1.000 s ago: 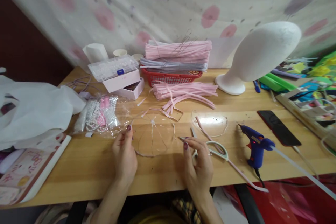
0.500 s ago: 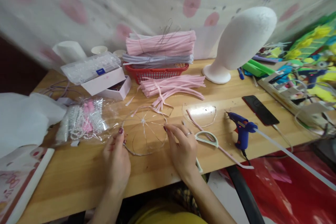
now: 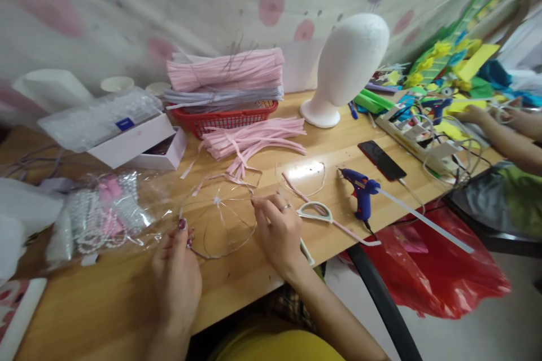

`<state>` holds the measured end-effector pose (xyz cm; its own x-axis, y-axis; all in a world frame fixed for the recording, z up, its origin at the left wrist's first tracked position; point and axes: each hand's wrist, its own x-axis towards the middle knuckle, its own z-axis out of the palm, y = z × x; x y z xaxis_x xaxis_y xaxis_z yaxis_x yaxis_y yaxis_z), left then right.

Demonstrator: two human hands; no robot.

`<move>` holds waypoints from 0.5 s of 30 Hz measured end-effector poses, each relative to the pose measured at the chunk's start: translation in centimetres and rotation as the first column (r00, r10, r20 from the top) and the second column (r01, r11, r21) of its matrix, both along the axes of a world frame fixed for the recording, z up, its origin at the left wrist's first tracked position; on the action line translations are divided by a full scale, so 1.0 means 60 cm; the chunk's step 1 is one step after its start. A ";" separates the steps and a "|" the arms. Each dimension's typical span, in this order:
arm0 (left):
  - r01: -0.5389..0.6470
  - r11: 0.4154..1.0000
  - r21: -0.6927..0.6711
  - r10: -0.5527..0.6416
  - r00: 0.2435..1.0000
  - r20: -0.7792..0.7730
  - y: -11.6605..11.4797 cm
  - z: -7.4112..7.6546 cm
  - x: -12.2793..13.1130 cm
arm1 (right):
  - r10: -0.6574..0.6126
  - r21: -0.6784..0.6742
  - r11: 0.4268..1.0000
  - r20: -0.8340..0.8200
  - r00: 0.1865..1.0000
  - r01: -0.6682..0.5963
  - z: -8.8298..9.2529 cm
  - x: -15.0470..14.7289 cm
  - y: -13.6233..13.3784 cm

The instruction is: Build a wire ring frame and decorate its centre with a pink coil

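Observation:
A thin wire ring with fine spokes meeting at a pale hub (image 3: pixel 217 201) is held just over the table. My left hand (image 3: pixel 178 273) pinches its left rim between thumb and fingers. On the opposite side, my right hand (image 3: pixel 280 231), with a ring on one finger, closes its fingertips on the right rim. Scissors with pale handles (image 3: pixel 315 211) lie beside and partly beneath my right hand. A single pink strip (image 3: pixel 353 235) passes under them. Behind the wire ring rests a bundle of pink strips (image 3: pixel 254 141).
Rightward lie a blue glue gun (image 3: pixel 359 189) with a long glue stick, a phone (image 3: pixel 381 161) and a power strip (image 3: pixel 417 141). Behind stand a foam head (image 3: pixel 351 62) and a red basket (image 3: pixel 224 119). Bagged beads (image 3: pixel 105 208) lie left. Another person's hands (image 3: pixel 478 115) work at far right.
My view has turned to the right, bringing another person's hands and arms into sight. Both my hands keep their pinch on the wire ring, with little other change.

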<state>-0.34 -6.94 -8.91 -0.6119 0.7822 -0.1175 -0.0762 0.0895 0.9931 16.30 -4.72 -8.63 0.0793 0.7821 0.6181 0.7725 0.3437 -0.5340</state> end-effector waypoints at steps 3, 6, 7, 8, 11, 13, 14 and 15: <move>-0.022 1.000 0.006 0.021 0.993 0.116 0.000 -0.006 0.000 | 0.040 -0.052 0.998 -0.097 0.994 -0.045 -0.001 0.004 -0.003; -0.041 0.999 0.019 0.037 0.984 0.173 -0.002 -0.008 0.002 | 0.060 -0.093 0.993 -0.190 0.980 -0.079 -0.006 0.008 -0.008; -0.042 0.999 0.028 0.036 0.982 0.184 -0.002 -0.007 0.003 | 0.064 -0.103 0.991 -0.217 0.974 -0.088 -0.009 0.009 -0.009; -0.040 0.999 0.037 0.032 0.981 0.190 -0.002 -0.006 0.004 | 0.067 -0.115 0.989 -0.244 0.967 -0.097 -0.011 0.009 -0.010; -0.019 0.998 0.052 0.009 0.980 0.201 -0.001 -0.004 0.003 | 0.073 -0.165 0.977 -0.331 0.941 -0.134 -0.013 0.011 -0.009; 0.006 0.999 0.050 -0.017 0.977 0.210 0.003 -0.003 -0.004 | 0.097 -0.211 0.958 -0.392 0.915 -0.192 -0.009 0.015 -0.004; 0.018 0.999 0.049 -0.028 0.976 0.217 0.006 -0.003 -0.010 | 0.123 -0.235 0.942 -0.422 0.898 -0.239 -0.005 0.019 -0.002; 0.027 0.998 0.049 -0.038 0.974 0.225 0.009 -0.002 -0.017 | 0.157 -0.258 0.919 -0.452 0.878 -0.298 -0.001 0.024 0.001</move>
<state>-1.33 -6.38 -9.02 -0.5478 0.8089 -0.2134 -0.2966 0.0508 0.9537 17.72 -4.69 -8.68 0.0685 0.9545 0.2901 0.3761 0.2446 -0.8937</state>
